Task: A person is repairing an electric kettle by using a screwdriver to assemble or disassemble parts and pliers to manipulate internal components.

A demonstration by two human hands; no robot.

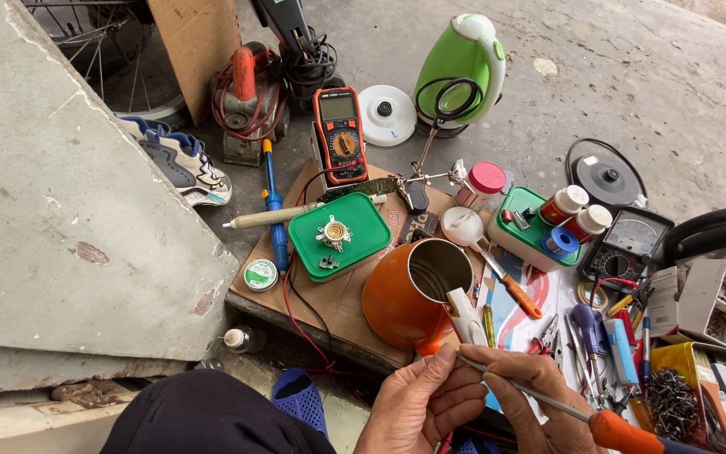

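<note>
Currently, the left hand [422, 399] grips a white part [466, 318] beside the orange kettle [401, 298]. The right hand [531, 395] holds an orange-handled screwdriver [548, 402], tip at the part.

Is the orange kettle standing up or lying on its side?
On its side. The orange metal kettle body lies tipped, its round open mouth facing sideways so the shiny inside wall shows, by the left hand.

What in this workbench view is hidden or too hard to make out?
Head view only:
- Screwdriver tip: hidden between left hand and right hand.
- Screwdriver's orange handle: cut off by the bottom edge.
- Orange kettle inside: mostly in shadow.
- Black appliance: cut off by the right edge.
- Bicycle wheel: cut off at top, behind the concrete slab.
</note>
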